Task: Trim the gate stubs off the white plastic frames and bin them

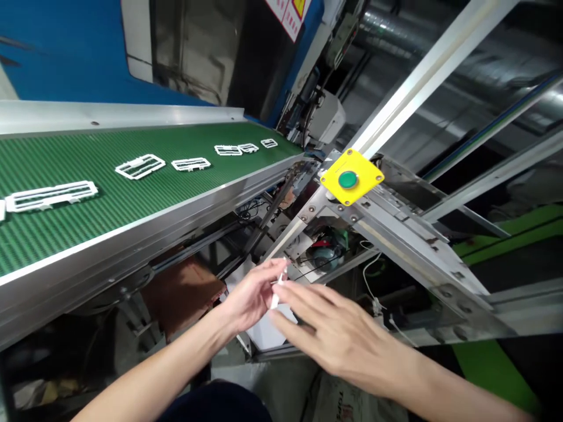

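My left hand pinches a small white plastic piece between thumb and fingers, holding it almost upright. My right hand lies just to the right with its fingers spread, its fingertips reaching the piece's lower end. Part of the piece is hidden by my fingers. Below both hands is a white sheet or bag. Several white plastic frames lie in a row on a green conveyor belt, up and to the left of my hands.
A steel conveyor side rail runs between the belt and my hands. Up to the right, a yellow control box with a green button sits on a metal frame. Wires and machine parts lie behind my hands; brown cardboard lies under the conveyor.
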